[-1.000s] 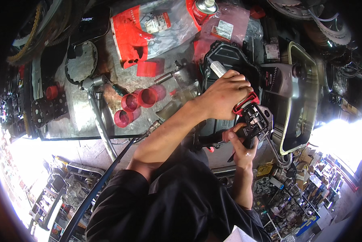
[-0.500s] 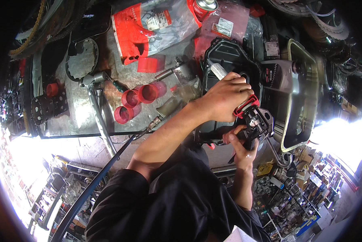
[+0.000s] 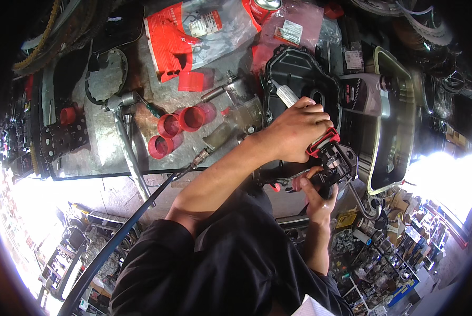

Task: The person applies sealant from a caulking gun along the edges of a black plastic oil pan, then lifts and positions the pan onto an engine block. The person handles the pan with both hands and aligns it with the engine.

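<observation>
A caulking gun [image 3: 335, 162] with a red end plate and bent metal rod is in my hands. My left hand [image 3: 298, 129] is wrapped round its front, with a white sealant cartridge [image 3: 285, 96] sticking out past the fingers. The thin nozzle points at the left rim of a black oil pan [image 3: 303, 68]; whether it touches cannot be made out. My right hand [image 3: 318, 201] grips the handle and trigger end, near the pan's front edge. Both forearms cross over the bench edge, and my left hand and arm hide part of the pan.
Several red cups [image 3: 192, 119] lie on the metal bench [image 3: 83, 158], beside an air tool [image 3: 239, 92] and a ratchet wrench [image 3: 125, 126]. Plastic parts bags [image 3: 202, 31] lie behind. A grey bottle [image 3: 363, 95] and a large metal pan [image 3: 394, 147] flank the right side. A hose [image 3: 120, 231] runs left.
The view has shifted slightly. The cartridge and nozzle have moved a little toward me along the oil pan's left rim. Both hands keep their grip.
</observation>
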Motion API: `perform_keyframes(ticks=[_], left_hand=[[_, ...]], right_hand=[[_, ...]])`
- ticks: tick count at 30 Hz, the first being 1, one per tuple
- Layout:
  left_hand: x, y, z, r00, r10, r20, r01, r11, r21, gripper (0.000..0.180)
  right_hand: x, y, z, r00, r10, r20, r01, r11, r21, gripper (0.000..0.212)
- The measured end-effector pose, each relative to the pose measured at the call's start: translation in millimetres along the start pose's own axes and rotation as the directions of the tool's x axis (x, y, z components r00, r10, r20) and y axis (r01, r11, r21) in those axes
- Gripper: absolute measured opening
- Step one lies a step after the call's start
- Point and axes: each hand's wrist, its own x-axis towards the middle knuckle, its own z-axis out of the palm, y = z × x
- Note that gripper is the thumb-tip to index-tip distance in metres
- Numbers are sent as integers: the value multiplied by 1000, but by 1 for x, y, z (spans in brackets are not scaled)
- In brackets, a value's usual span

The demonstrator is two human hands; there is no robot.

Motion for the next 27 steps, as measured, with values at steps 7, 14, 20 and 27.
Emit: perform_keyframes(ticks=[7, 14, 20, 27], left_hand=[[0, 6, 4, 1000, 8, 2, -8, 1000, 5, 61], [-3, 9, 6, 1000, 3, 19, -3, 1000, 16, 60], [-7, 12, 6, 1000, -1, 20, 0, 1000, 32, 57], [-12, 15, 7, 1000, 6, 9, -6, 999, 32, 55]], right_hand=[[-5, 2, -3, 1000, 0, -14, 1, 1000, 23, 14], [-9, 4, -9, 1000, -2, -13, 1, 999, -35, 14], [-13, 6, -10, 1000, 15, -13, -15, 1000, -10, 14], [-16, 8, -10, 1000, 14, -5, -14, 998, -57, 13]])
